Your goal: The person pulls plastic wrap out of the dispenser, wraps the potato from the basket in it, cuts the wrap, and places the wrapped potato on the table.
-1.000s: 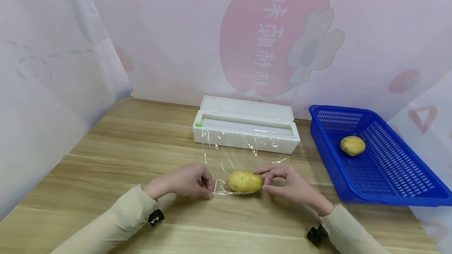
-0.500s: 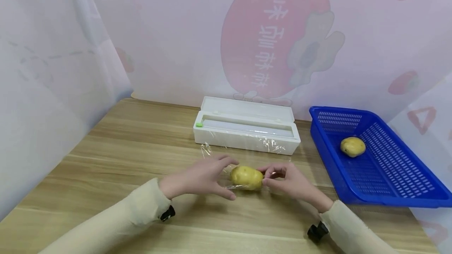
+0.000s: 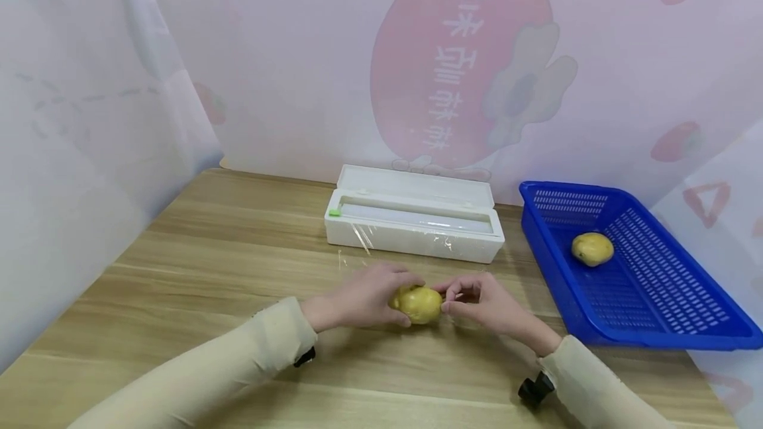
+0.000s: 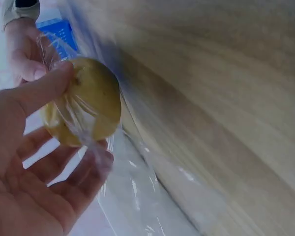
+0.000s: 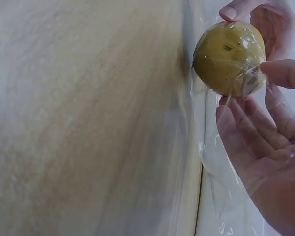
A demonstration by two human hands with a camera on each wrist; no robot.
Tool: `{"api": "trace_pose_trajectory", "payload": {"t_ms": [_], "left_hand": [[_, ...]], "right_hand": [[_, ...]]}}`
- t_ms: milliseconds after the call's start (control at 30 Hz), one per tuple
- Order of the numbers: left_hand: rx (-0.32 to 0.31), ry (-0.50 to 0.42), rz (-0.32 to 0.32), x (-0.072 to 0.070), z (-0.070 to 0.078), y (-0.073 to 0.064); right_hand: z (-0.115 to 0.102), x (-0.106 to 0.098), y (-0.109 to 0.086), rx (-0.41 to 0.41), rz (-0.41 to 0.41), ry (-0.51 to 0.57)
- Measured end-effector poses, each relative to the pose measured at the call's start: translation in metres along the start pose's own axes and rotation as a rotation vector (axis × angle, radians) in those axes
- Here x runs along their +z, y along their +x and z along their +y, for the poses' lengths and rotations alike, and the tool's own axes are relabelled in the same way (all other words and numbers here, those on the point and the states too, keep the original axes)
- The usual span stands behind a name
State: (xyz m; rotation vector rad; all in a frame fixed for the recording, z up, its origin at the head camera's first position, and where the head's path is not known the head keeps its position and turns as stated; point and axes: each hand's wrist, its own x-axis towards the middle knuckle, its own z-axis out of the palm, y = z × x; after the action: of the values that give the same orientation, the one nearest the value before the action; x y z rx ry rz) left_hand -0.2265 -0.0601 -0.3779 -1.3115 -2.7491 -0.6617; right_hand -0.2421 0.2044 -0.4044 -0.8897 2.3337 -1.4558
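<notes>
Potato lies crosswise, long axis from left to right.

Pale strawberry-print sheeting stands behind a wood-grain table.

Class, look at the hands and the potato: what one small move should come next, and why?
Probably, the right hand should tuck the film over the potato's nearest end. The left hand steadies the potato between thumb and fingers, the right thumb is on film at that end, and film trails loosely toward the white box.
</notes>
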Motion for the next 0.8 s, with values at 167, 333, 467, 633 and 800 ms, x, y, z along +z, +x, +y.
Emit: {"api": "trace_pose_trajectory", "payload": {"t_ms": [167,333,467,633,800], "left_hand": [[0.008,-0.120,-0.016,-0.002,-0.011,0.005],[-0.070,-0.222,-0.024,0.001,-0.027,0.009],[-0.107,-0.272,-0.028,0.003,-0.038,0.012],[-0.124,-0.263,-0.028,0.000,-0.044,0.019],[-0.166,-0.326,-0.030,-0.002,-0.050,0.021]], "right_hand": [[-0.001,-0.001,0.001,0.023,0.028,0.051],[-0.012,0.003,-0.003,-0.128,0.254,-0.228],[-0.024,0.011,-0.009,-0.375,0.411,-0.506],[-0.029,0.020,-0.007,-0.585,0.355,-0.602],[-0.025,0.022,0.001,-0.540,0.281,-0.585]]}}
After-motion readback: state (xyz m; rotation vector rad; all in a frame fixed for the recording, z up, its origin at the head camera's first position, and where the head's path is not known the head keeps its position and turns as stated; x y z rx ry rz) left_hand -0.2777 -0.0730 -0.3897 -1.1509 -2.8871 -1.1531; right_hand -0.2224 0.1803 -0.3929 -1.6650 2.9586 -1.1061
